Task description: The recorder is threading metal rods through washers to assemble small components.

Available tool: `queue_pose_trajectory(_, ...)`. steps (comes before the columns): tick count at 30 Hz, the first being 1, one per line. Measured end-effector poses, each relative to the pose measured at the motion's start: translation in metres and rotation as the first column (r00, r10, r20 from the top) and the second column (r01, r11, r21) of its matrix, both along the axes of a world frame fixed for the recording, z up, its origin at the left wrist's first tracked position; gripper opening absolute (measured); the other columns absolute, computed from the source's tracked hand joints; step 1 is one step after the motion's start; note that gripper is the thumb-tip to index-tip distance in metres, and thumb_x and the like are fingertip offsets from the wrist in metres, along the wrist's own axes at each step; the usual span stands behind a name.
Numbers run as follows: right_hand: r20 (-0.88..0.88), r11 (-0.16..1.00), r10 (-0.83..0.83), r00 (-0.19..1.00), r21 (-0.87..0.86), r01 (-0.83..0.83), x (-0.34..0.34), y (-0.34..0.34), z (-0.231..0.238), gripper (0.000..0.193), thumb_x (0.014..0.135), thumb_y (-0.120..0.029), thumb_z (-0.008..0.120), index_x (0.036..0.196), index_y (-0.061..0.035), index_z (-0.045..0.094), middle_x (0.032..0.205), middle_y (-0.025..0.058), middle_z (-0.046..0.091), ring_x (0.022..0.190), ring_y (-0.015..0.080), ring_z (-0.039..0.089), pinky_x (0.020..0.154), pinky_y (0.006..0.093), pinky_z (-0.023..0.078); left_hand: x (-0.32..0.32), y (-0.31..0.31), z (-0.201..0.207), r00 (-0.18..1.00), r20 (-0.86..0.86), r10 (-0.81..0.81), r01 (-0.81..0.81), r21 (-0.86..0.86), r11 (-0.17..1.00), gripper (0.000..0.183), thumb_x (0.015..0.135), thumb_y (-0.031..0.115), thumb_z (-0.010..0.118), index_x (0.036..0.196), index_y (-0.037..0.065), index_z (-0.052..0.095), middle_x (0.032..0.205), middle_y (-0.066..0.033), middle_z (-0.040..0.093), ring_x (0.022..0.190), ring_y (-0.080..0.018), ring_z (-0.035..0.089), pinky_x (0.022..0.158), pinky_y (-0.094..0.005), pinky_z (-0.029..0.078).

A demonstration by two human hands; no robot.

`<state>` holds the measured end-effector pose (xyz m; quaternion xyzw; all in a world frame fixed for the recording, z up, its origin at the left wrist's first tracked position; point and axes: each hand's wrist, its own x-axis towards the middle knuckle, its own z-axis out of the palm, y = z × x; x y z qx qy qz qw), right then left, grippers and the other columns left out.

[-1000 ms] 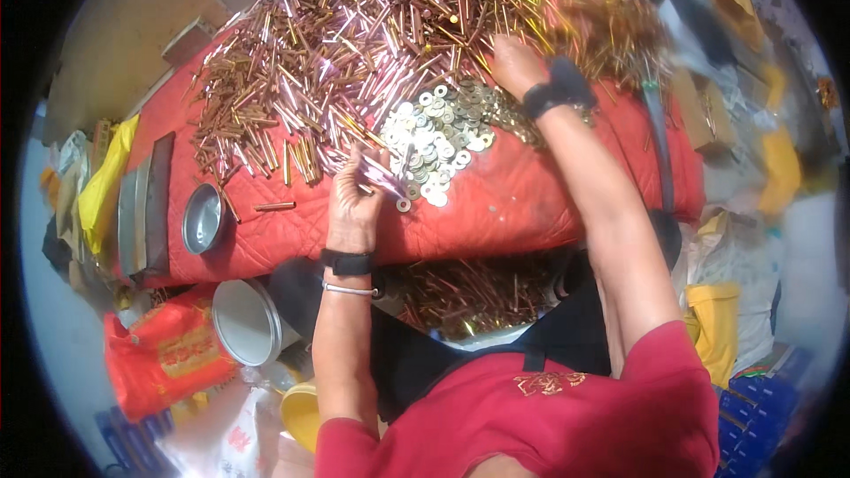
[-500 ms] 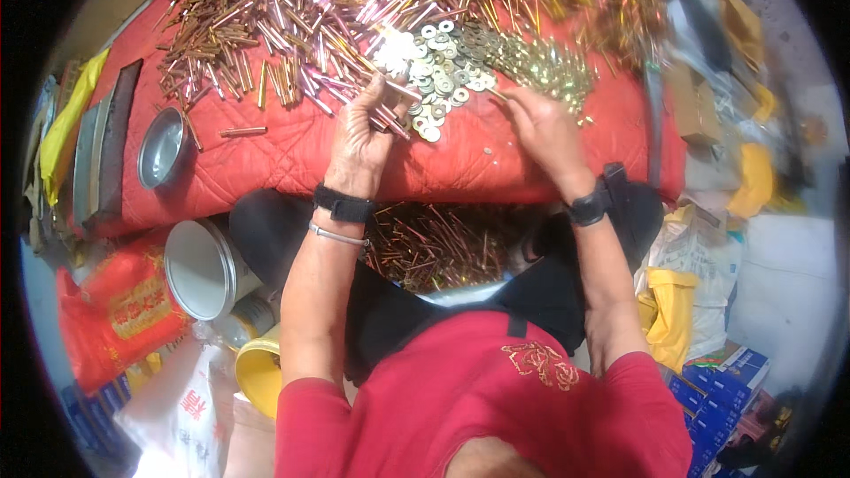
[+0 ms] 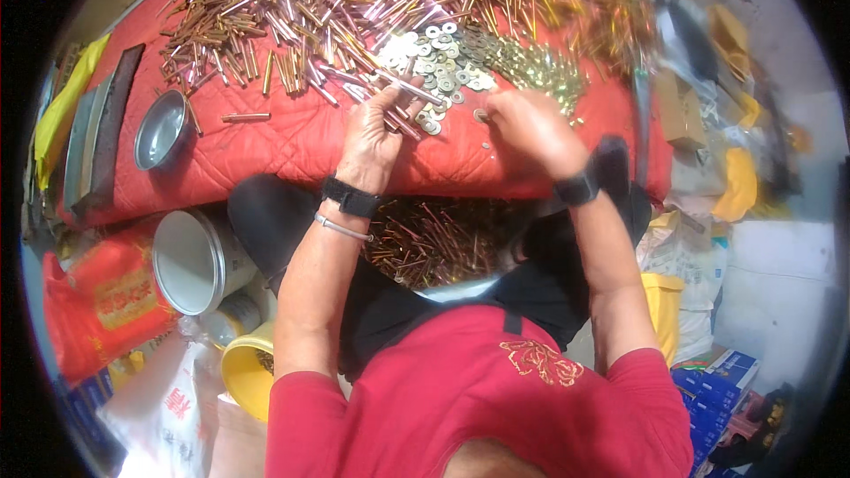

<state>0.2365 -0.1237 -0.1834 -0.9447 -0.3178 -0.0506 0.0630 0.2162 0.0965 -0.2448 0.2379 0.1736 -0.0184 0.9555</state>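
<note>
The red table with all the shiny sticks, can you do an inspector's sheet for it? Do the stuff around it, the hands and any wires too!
Surface: red quilted cover, creased.
Job's things: heaped copper-coloured rods; flat washers with holes, nearer the person; small brass-coloured pieces right of the washers, too blurred to identify.
Clutter: grey metal bowl and one loose rod, towards the left.
Hands: left hand holds a small bunch of rods; right hand is blurred beside the washers, its grip unclear.
Cables: nothing seen.
Surroundings: red bag and yellow bucket, lower left; blue boxes, lower right.
</note>
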Motion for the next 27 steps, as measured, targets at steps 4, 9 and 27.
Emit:
queue_pose_trajectory(4,-0.335,0.971,-0.009,0.942,-0.226,-0.071,0.046,0.024,0.024,0.014,0.071,-0.013,0.061,0.078,-0.0080,0.071,0.082,0.0183,0.067,0.079,0.0340,0.066,0.071,0.0444,0.052,-0.003,-0.007,0.006,1.000,0.025,-0.008,0.008,-0.007,1.000,0.027,0.090,-0.002,0.052,0.116,-0.003,0.050,0.123,-0.0215,0.055,0.117,-0.0351,0.054,0.096,-0.0486,0.050)
queue_pose_trajectory(9,-0.341,0.965,0.092,0.935,-0.202,-0.169,0.048,0.010,0.007,0.020,0.080,-0.014,0.056,0.095,-0.0115,0.069,0.089,0.0156,0.068,0.081,0.0344,0.065,0.072,0.0441,0.051,-0.005,-0.006,0.006,0.996,0.080,-0.025,0.025,-0.003,1.000,0.030,0.091,0.001,0.053,0.120,-0.006,0.047,0.122,-0.0228,0.055,0.115,-0.0346,0.056,0.096,-0.0460,0.050)
queue_pose_trajectory(27,-0.497,0.511,0.101,0.862,0.769,0.384,-0.038,0.020,0.002,0.022,0.090,-0.011,0.059,0.110,-0.0072,0.066,0.073,-0.0008,0.060,0.060,0.0038,0.050,0.054,0.0222,0.043,-0.007,-0.012,0.002,0.993,0.112,-0.023,0.013,0.092,0.996,0.031,0.090,0.003,0.056,0.116,-0.012,0.050,0.110,-0.0236,0.061,0.106,-0.0325,0.061,0.089,-0.0377,0.056)
